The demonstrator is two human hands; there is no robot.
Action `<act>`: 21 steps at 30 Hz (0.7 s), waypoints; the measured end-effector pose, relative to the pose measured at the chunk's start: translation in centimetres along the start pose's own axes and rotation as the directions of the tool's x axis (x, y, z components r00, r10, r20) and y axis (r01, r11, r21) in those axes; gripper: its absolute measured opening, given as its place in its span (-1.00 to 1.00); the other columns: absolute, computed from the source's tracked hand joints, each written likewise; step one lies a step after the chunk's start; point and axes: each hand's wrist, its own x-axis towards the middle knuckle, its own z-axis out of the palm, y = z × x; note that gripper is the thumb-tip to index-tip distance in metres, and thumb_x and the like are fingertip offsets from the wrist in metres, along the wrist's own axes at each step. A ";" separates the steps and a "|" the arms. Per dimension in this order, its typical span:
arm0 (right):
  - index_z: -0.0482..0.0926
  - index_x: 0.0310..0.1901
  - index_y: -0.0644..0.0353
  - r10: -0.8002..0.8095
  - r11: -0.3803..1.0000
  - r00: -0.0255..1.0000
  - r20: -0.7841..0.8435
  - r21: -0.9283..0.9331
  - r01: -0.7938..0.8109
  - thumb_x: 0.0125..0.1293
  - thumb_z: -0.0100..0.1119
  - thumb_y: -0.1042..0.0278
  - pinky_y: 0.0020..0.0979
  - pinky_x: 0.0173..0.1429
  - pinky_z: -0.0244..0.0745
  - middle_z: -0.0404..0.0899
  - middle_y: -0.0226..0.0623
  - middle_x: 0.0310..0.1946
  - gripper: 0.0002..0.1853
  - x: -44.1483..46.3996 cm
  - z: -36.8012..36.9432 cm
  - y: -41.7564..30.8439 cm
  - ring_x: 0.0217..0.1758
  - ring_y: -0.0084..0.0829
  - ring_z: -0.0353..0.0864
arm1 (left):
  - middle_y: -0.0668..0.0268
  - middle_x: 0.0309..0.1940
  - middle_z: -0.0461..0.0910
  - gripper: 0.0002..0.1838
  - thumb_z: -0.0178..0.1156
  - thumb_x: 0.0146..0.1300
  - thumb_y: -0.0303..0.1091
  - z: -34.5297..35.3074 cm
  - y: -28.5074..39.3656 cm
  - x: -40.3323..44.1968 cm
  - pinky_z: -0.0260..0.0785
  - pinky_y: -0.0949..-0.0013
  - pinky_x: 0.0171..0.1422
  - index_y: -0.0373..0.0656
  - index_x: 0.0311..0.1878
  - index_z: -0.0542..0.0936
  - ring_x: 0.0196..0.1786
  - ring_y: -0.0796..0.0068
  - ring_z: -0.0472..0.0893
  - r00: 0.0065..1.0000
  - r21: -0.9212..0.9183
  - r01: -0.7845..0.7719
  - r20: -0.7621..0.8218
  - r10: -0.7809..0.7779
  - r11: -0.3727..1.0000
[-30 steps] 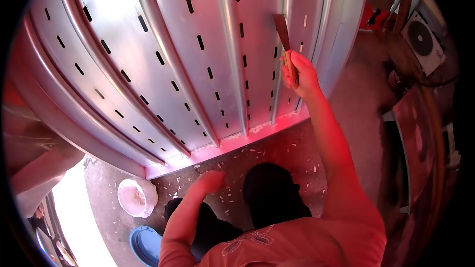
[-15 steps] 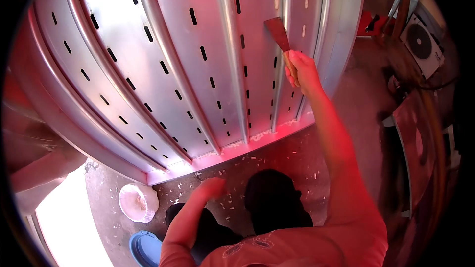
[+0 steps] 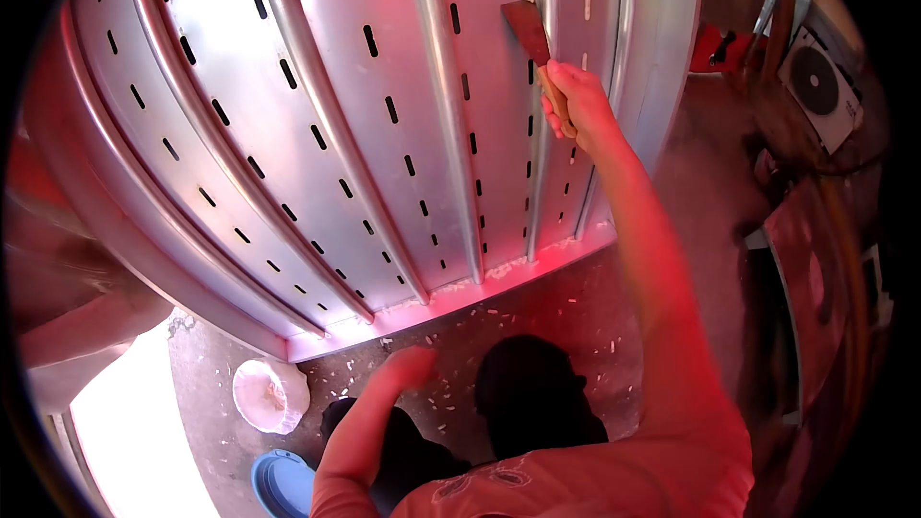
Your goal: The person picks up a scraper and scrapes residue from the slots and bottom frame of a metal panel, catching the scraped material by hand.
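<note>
My right hand [image 3: 576, 105] is wrapped round the wooden handle of a scraper [image 3: 528, 31]. The scraper's wide blade lies against the slotted metal panel [image 3: 408, 67], just below a slot with pale filling, left of a raised rib. Most slots show dark; several at the upper right are filled with pale material. My left hand [image 3: 413, 366] is low over my knee, below the panel's bottom edge; its fingers are too indistinct to read. Pale crumbs lie along the bottom ledge [image 3: 384, 322].
On the floor at the lower left are a lined round bin [image 3: 271, 395] and a blue basin [image 3: 285, 482]. Pale bits are scattered around my feet. A white box with a black round part [image 3: 816, 82] and a red object [image 3: 710, 46] stand at the upper right.
The scraper and my right hand have moved up and slightly left along the panel. The view has shifted a little. My left hand stays low.
</note>
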 end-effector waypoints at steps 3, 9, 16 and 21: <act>0.45 -0.27 0.18 -0.039 0.999 0.999 0.003 0.008 0.039 0.42 -0.09 0.01 -0.50 -0.72 0.16 0.41 -0.41 -0.66 -0.64 0.3 -0.4 -0.3 -0.78 -0.60 0.28 | -0.06 -0.26 0.59 -0.63 0.14 0.17 -0.14 -0.8 0.4 0.2 0.41 0.01 -0.04 -0.25 -0.10 0.56 -0.14 -0.07 0.57 0.999 0.020 -0.019 0.042 0.018 1.000; 0.46 -0.28 0.16 -0.060 0.998 0.997 -0.038 -0.013 0.060 0.41 -0.08 0.00 -0.52 -0.72 0.17 0.42 -0.41 -0.66 -0.64 0.7 0.3 -0.5 -0.78 -0.61 0.29 | -0.06 -0.25 0.59 -0.63 0.14 0.17 -0.12 0.6 -0.1 0.3 0.42 0.02 -0.02 -0.23 -0.11 0.56 -0.12 -0.07 0.57 1.000 -0.015 -0.018 -0.001 0.018 1.000; 0.44 -0.22 0.18 -0.007 0.997 1.000 0.009 0.076 0.007 0.43 -0.13 0.00 -0.54 -0.70 0.18 0.40 -0.41 -0.65 -0.63 0.3 1.2 -0.9 -0.75 -0.61 0.30 | -0.06 -0.28 0.60 -0.64 0.15 0.17 -0.12 0.4 0.0 0.5 0.42 0.02 -0.04 -0.22 -0.12 0.56 -0.15 -0.09 0.58 1.000 -0.014 -0.020 -0.019 0.019 1.000; 0.42 -0.23 0.21 -0.024 0.997 1.000 -0.006 0.068 0.025 0.44 -0.14 -0.01 -0.54 -0.70 0.15 0.39 -0.39 -0.63 -0.62 -0.1 0.9 0.8 -0.76 -0.60 0.27 | -0.06 -0.27 0.60 -0.62 0.16 0.18 -0.10 -0.1 0.1 -0.2 0.42 0.01 -0.05 -0.21 -0.10 0.56 -0.15 -0.09 0.57 1.000 -0.009 0.015 0.013 -0.014 1.000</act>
